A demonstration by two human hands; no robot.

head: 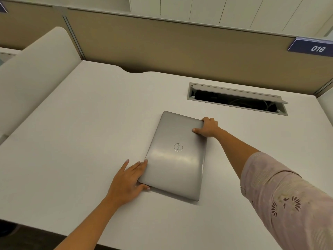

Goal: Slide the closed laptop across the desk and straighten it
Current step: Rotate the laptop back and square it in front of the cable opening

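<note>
A closed silver laptop with a round logo on its lid lies flat near the middle of the white desk, turned so its long side runs away from me and slightly skewed. My left hand rests flat on the desk, its fingers pressed against the laptop's near left corner and its thumb tucked at the near edge. My right hand grips the far right corner, thumb on the lid and fingers curled over the edge.
An open cable hatch with a raised flap sits in the desk just beyond the laptop, to the right. A beige partition walls the back, with a blue "016" tag. A curved white divider borders the left side.
</note>
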